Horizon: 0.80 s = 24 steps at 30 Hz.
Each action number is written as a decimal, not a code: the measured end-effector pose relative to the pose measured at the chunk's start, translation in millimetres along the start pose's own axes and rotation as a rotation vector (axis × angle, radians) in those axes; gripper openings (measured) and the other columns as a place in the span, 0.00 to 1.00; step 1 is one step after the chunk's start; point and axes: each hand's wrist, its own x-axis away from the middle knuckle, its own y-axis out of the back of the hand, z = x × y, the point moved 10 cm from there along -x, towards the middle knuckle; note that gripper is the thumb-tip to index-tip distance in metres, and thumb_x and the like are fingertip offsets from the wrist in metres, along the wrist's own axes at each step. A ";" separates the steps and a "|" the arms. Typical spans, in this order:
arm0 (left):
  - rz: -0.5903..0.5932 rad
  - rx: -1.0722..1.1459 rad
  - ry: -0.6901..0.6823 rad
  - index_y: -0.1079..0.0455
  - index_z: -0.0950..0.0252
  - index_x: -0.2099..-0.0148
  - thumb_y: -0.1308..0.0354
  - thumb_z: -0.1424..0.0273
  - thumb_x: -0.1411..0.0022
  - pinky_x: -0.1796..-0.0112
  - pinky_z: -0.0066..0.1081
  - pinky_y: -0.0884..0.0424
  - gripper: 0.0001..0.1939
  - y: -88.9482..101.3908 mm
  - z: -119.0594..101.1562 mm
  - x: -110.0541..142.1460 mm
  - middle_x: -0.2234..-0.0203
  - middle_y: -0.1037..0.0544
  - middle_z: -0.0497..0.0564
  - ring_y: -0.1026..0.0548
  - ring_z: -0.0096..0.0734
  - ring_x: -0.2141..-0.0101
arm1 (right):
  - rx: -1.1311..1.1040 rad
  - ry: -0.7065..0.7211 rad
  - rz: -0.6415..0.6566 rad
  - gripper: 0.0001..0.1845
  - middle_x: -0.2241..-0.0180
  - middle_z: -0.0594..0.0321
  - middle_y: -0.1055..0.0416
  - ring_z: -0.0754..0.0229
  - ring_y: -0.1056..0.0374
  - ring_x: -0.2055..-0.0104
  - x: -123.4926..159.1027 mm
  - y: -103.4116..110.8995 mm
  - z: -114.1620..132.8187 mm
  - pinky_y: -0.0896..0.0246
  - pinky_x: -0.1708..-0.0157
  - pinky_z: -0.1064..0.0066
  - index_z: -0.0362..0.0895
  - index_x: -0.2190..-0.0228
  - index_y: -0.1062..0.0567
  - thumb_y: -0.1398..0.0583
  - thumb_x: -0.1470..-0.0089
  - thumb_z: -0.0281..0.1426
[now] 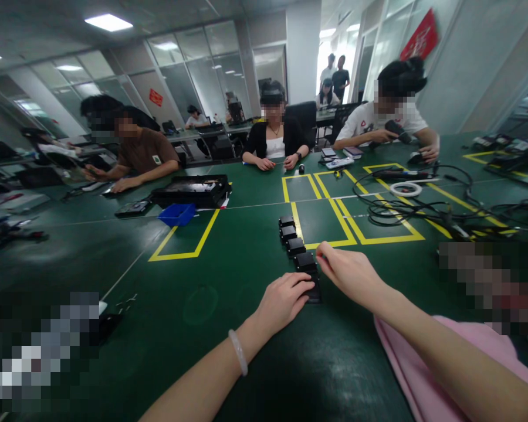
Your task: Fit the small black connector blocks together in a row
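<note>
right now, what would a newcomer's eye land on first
Probably the row of black pieces at the middle of the green table, with the left hand partly over the nearest one and the right hand beside the row. Next, likely the yellow tape outlines beyond the hands and the blue tray left of the row.

A dark green table [242, 240] carries a row of small black blocks [295, 245]; left of the row, farther back, sit a blue bin [176, 215] and a larger black tray [193, 190]; right of the row lie tangled black cables [396, 208] and a white ring [405, 194]; yellow tape [391, 241] runs on both sides
</note>
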 end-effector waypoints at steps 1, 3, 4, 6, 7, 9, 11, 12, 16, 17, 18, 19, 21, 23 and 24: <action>-0.002 0.000 0.000 0.35 0.60 0.48 0.46 0.73 0.36 0.50 0.37 0.32 0.15 0.0 0.0 0.1 0.48 0.30 0.50 0.32 0.35 0.50 | -0.025 0.000 -0.007 0.06 0.73 0.65 0.27 0.62 0.30 0.74 0.1 0.9 0.6 0.56 0.77 0.73 0.44 0.64 0.35 0.51 0.38 0.30; -0.004 -0.002 0.000 0.35 0.59 0.48 0.46 0.73 0.36 0.50 0.37 0.32 0.15 0.0 -0.2 0.2 0.48 0.30 0.50 0.32 0.35 0.50 | -0.058 0.007 -0.021 0.05 0.73 0.65 0.27 0.62 0.30 0.72 0.5 2.4 2.2 0.54 0.76 0.73 0.44 0.64 0.36 0.51 0.38 0.30; -0.006 -0.004 0.000 0.35 0.59 0.48 0.46 0.73 0.36 0.49 0.37 0.32 0.15 0.0 -0.2 0.3 0.48 0.30 0.50 0.32 0.35 0.50 | -0.060 0.014 -0.028 0.06 0.73 0.65 0.27 0.61 0.30 0.72 0.8 2.9 3.0 0.54 0.75 0.73 0.44 0.64 0.36 0.51 0.38 0.31; -0.006 -0.008 0.003 0.35 0.59 0.48 0.46 0.73 0.37 0.49 0.37 0.32 0.15 0.0 0.0 0.4 0.48 0.31 0.49 0.32 0.35 0.49 | -0.034 0.024 -0.033 0.08 0.73 0.64 0.28 0.61 0.30 0.73 1.2 2.5 3.9 0.54 0.76 0.72 0.44 0.66 0.36 0.52 0.37 0.34; -0.004 -0.009 0.004 0.35 0.59 0.48 0.46 0.73 0.37 0.49 0.37 0.33 0.15 -0.1 0.1 0.4 0.48 0.31 0.49 0.32 0.35 0.49 | -0.018 0.024 -0.031 0.09 0.74 0.64 0.28 0.61 0.31 0.73 1.2 1.8 3.6 0.54 0.76 0.72 0.44 0.66 0.36 0.52 0.37 0.35; 0.000 -0.009 0.003 0.35 0.59 0.48 0.46 0.73 0.37 0.49 0.37 0.33 0.15 -0.2 -0.1 0.3 0.48 0.31 0.49 0.32 0.35 0.49 | -0.011 0.020 -0.024 0.10 0.74 0.64 0.27 0.61 0.31 0.74 1.1 0.4 2.9 0.55 0.76 0.72 0.44 0.67 0.36 0.52 0.37 0.34; 0.001 -0.008 -0.003 0.35 0.59 0.48 0.46 0.73 0.36 0.49 0.37 0.32 0.15 0.3 -0.6 0.2 0.48 0.31 0.50 0.32 0.35 0.49 | -0.043 0.017 -0.022 0.08 0.72 0.64 0.27 0.62 0.31 0.73 1.1 0.4 2.4 0.54 0.76 0.73 0.44 0.65 0.36 0.52 0.37 0.32; -0.002 -0.008 -0.006 0.35 0.59 0.47 0.46 0.73 0.36 0.49 0.37 0.32 0.15 0.9 -1.0 0.2 0.48 0.30 0.50 0.31 0.35 0.50 | -0.062 0.016 -0.022 0.07 0.72 0.64 0.27 0.62 0.31 0.73 1.1 0.9 2.4 0.53 0.76 0.73 0.44 0.65 0.36 0.52 0.38 0.30; -0.011 -0.010 -0.010 0.35 0.60 0.47 0.46 0.72 0.36 0.49 0.38 0.32 0.15 2.6 -1.8 0.3 0.48 0.30 0.51 0.31 0.35 0.50 | -0.075 0.034 -0.027 0.09 0.73 0.64 0.27 0.62 0.31 0.73 1.5 2.7 4.0 0.53 0.75 0.73 0.44 0.66 0.35 0.53 0.37 0.33; -0.012 -0.012 -0.010 0.35 0.60 0.47 0.46 0.72 0.36 0.50 0.38 0.32 0.15 2.8 -2.0 0.3 0.48 0.30 0.51 0.31 0.35 0.50 | -0.062 0.038 -0.026 0.11 0.74 0.64 0.27 0.62 0.31 0.73 1.5 2.5 4.2 0.53 0.75 0.73 0.44 0.66 0.35 0.53 0.37 0.34; -0.013 -0.015 -0.011 0.35 0.60 0.48 0.46 0.72 0.36 0.50 0.38 0.32 0.14 3.0 -2.2 0.4 0.49 0.30 0.51 0.31 0.35 0.50 | -0.047 0.037 -0.024 0.12 0.74 0.64 0.27 0.61 0.31 0.74 1.4 2.0 3.9 0.54 0.76 0.72 0.45 0.67 0.35 0.53 0.36 0.36; -0.015 -0.019 -0.013 0.35 0.60 0.48 0.46 0.72 0.36 0.50 0.38 0.32 0.14 3.2 -2.5 0.3 0.49 0.30 0.51 0.31 0.35 0.50 | -0.035 0.031 -0.021 0.12 0.74 0.64 0.27 0.61 0.31 0.74 1.2 1.2 3.1 0.54 0.76 0.72 0.45 0.67 0.34 0.53 0.36 0.36; -0.016 -0.026 -0.016 0.35 0.60 0.48 0.46 0.72 0.36 0.50 0.38 0.31 0.14 3.4 -3.0 0.2 0.49 0.30 0.51 0.31 0.35 0.50 | -0.032 0.017 -0.017 0.11 0.74 0.64 0.27 0.61 0.31 0.74 0.8 0.3 1.4 0.54 0.76 0.73 0.44 0.66 0.34 0.53 0.36 0.34; -0.012 -0.031 -0.014 0.35 0.59 0.48 0.46 0.73 0.37 0.50 0.37 0.32 0.14 2.9 -2.7 0.0 0.49 0.30 0.50 0.31 0.35 0.50 | -0.053 0.008 -0.019 0.08 0.72 0.64 0.27 0.62 0.31 0.73 0.6 0.5 0.4 0.54 0.76 0.73 0.44 0.64 0.35 0.53 0.37 0.31; -0.008 -0.032 -0.012 0.35 0.59 0.48 0.46 0.73 0.37 0.50 0.37 0.32 0.15 2.5 -2.4 -0.1 0.48 0.30 0.50 0.31 0.35 0.50 | -0.064 0.010 -0.019 0.08 0.72 0.64 0.27 0.62 0.31 0.73 0.6 0.7 0.5 0.53 0.76 0.73 0.44 0.64 0.35 0.53 0.37 0.31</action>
